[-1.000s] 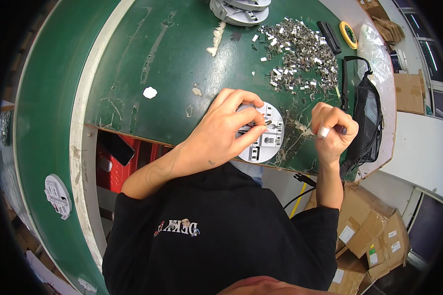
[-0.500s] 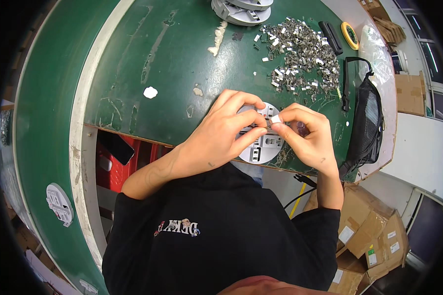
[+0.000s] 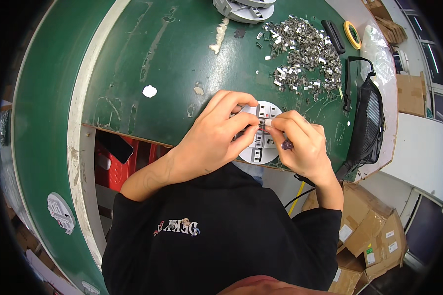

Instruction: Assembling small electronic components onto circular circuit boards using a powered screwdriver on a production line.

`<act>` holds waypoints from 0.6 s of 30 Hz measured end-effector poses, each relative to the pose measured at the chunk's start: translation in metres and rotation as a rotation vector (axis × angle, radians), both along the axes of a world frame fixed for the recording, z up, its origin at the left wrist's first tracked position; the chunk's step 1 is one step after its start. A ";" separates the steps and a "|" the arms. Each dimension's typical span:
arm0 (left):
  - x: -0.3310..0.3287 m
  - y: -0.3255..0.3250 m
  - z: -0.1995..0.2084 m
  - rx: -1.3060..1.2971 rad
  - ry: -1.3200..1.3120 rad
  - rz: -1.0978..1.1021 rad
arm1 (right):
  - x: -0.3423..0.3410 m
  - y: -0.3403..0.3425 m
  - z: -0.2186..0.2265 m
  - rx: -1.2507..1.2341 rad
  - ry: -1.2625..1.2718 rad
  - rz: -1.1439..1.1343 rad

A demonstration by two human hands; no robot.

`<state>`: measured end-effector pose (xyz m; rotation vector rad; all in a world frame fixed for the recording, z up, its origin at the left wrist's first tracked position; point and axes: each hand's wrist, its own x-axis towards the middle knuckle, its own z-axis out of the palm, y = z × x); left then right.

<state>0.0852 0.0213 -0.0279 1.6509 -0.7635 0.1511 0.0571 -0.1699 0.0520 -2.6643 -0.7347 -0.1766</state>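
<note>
Gripping something dark (image 3: 287, 144), right hand (image 3: 304, 147) faces left hand (image 3: 215, 132), grip unclear, over grey disc (image 3: 264, 147) between table edge (image 3: 128, 135) and bare tabletop (image 3: 182, 59).

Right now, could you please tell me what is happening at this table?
A person's left hand and right hand are close together over a round grey part near the edge of a green table. Whether they pinch anything there is unclear. The right hand holds a dark object. Farther back lies a pile of small metal and white pieces.

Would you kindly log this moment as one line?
left hand: at grey disc | right hand: at disc, holding dark object | small parts: piled beyond disc
</note>
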 end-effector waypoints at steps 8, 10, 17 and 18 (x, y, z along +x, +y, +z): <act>-0.003 0.001 0.003 0.011 0.039 0.007 | -0.003 0.005 -0.002 -0.113 -0.034 0.034; -0.002 0.002 0.003 0.018 0.036 -0.002 | -0.003 0.007 -0.003 -0.122 -0.003 0.041; 0.001 0.009 0.003 0.069 0.070 -0.098 | 0.006 0.009 0.018 0.271 0.252 -0.155; -0.001 0.008 0.004 0.070 0.069 -0.103 | 0.008 0.005 0.018 0.559 0.263 -0.149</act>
